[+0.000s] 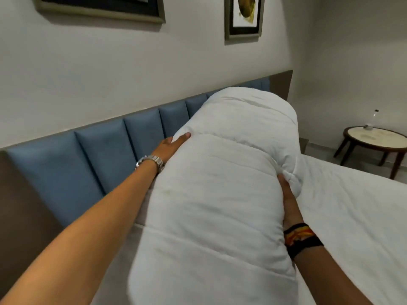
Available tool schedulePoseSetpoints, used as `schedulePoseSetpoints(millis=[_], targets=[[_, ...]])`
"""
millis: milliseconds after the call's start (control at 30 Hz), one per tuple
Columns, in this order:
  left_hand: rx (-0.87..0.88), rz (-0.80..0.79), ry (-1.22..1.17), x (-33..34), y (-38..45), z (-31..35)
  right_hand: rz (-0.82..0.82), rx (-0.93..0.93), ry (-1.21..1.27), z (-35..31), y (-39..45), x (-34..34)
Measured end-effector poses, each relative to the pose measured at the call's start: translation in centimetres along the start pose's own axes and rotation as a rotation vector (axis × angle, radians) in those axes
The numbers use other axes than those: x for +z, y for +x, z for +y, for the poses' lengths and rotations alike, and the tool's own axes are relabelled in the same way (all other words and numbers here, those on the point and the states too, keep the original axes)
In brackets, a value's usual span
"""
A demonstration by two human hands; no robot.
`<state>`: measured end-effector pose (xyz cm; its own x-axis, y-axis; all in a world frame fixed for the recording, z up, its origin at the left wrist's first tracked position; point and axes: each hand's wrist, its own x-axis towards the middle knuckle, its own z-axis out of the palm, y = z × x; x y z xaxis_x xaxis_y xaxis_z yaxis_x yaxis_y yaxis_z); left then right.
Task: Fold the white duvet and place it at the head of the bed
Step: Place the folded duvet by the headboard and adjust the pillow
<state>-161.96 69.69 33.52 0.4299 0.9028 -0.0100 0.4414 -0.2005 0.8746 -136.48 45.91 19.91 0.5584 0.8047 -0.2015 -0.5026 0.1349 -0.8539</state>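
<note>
Head view: folded duvet (pixel 218 183) between both hands, beside headboard (pixel 88 159).

The fingers of both hands are hidden behind the folded duvet (pixel 215 183). The 2 framed pictures (pixel 243 16) are cut by the top edge.

Lighting: dim, even indoor light, source not visible; soft shadows beneath the framed pictures (pixel 101 7) and along the headboard (pixel 66 170); no glare; white duvet (pixel 220 183) greyish, detail kept; focus: slight overall softness, motion blur at upper edge; distortion: wide-angle bowing of wall lines toward the edges
</note>
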Motion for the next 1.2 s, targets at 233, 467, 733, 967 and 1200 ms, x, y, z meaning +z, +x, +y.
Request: schedulePoseSetpoints(millis=[233,467,733,967,1200], targets=[[-0.087,-0.171,0.281,1.9,12.1,-17.4,0.452,0.291,-0.269,17.1,11.2,7.5],[0.053,-0.41,0.856,9.4,5.6,-41.8,0.463,0.27,-1.171,30.9,16.1,9.7],[0.212,-0.237,0.888,10.0,5.9,-45.6,0.094,0.261,-1.602,34.0,20.5,9.9],[0.168,-0.287,0.774,12.6,2.6,-39.6,0.291,0.102,-1.66,26.6,10.6,0.9],[0.302,-0.583,0.699,25.8,-4.1,-31.9,0.751,0.383,-1.488,19.7,0.3,-15.5]])
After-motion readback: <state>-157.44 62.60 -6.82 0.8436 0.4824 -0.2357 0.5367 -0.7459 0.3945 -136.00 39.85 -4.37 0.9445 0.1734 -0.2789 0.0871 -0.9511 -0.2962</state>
